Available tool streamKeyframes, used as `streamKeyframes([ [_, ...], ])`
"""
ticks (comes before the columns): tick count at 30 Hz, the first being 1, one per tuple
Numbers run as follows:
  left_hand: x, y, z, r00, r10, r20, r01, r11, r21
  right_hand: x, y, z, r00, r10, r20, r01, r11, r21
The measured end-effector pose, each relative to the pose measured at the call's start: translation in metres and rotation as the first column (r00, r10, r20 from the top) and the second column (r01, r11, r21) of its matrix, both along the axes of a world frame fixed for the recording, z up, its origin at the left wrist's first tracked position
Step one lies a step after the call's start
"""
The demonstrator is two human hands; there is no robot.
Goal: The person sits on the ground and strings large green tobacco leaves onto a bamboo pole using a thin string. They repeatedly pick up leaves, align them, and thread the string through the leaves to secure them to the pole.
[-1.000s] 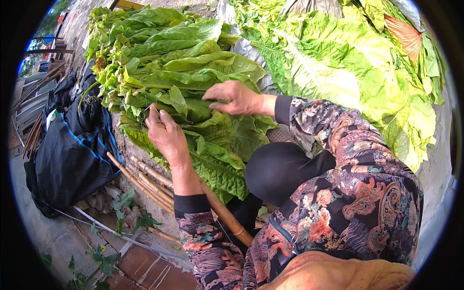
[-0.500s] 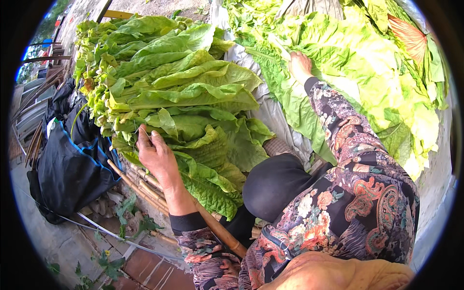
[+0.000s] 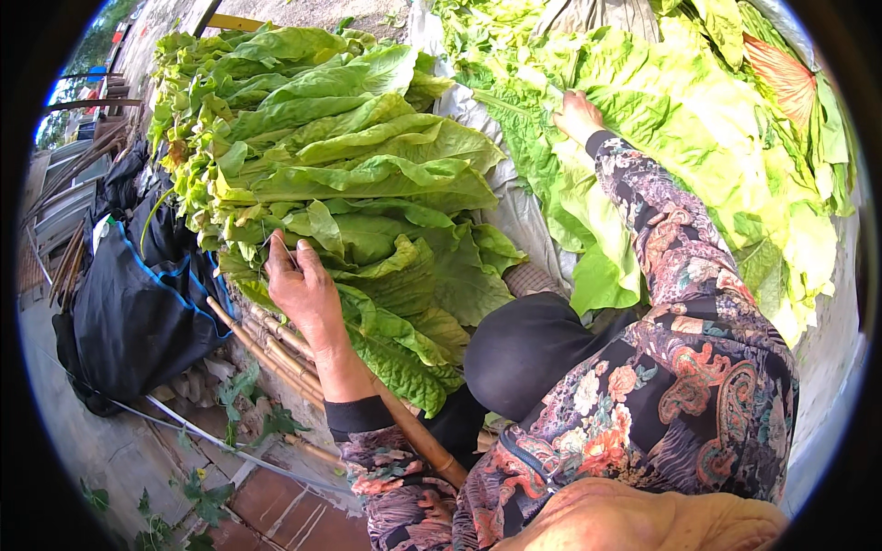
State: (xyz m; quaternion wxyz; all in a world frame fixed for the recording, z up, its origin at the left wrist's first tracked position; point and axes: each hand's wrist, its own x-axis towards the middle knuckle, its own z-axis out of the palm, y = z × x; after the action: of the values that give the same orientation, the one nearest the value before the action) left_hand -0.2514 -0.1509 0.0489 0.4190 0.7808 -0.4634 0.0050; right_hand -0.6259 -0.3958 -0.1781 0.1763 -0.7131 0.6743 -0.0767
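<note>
Left hand (image 3: 306, 298) at stalk ends of the left leaf row (image 3: 367, 179), grip indeterminable; right hand (image 3: 578, 117) pinching a leaf (image 3: 604, 266).

Dark jacket (image 3: 735, 331) with coral flowers (image 3: 604, 448) and paisley (image 3: 684, 381), plain black cuffs (image 3: 360, 417), black-clad knee (image 3: 514, 354)

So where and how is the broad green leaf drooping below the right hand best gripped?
Probably by its narrow, pale stalk end, beside the right hand, pinched from the person's side. The broad green leaf hangs wide and limp toward the person, so grabbing its thin blade could fold or tear it; the stalk end looks firmer.
</note>
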Motion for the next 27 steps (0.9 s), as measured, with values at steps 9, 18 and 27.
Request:
streamKeyframes([
  [9,-0.008,-0.004,0.020,0.914,0.077,-0.398,-0.032,0.993,0.117,0.049,0.067,0.089,0.668,0.030,0.743,-0.190,0.973,0.132],
  [18,-0.005,0.002,0.003,0.428,-0.197,-0.882,0.197,0.973,-0.122,0.165,0.140,0.189,0.299,0.090,0.950,-0.842,0.494,0.218],
  [27,0.007,0.031,-0.009,0.287,-0.398,-0.871,0.244,0.910,-0.335,0.193,0.014,0.244,0.664,0.737,-0.123,-0.513,0.331,-0.792],
])
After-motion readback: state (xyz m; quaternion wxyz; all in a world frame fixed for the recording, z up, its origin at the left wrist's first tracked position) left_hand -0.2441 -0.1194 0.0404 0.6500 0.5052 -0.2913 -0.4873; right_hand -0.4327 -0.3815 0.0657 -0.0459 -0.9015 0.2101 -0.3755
